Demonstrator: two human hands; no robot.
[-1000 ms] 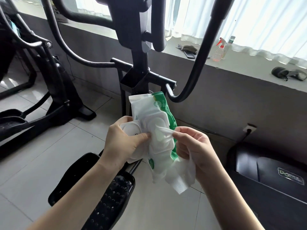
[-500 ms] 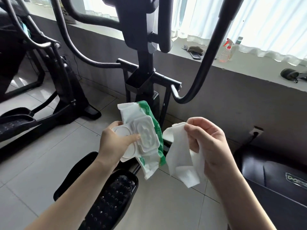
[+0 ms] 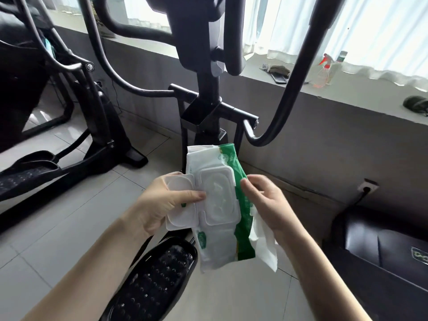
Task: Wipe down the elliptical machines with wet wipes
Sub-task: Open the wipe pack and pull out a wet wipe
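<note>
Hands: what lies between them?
Head view: the green and white plastic wipes pack, lid open, between the left hand gripping it and the right hand holding a white wipe.

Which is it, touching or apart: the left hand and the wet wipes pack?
Touching. The head view shows the left hand gripping the wet wipes pack, with the thumb lying across its open flip lid.

You're getting open floor tiles on the left; 1 pedal is crowding below, the post and right handlebar are blocking ahead.
</note>
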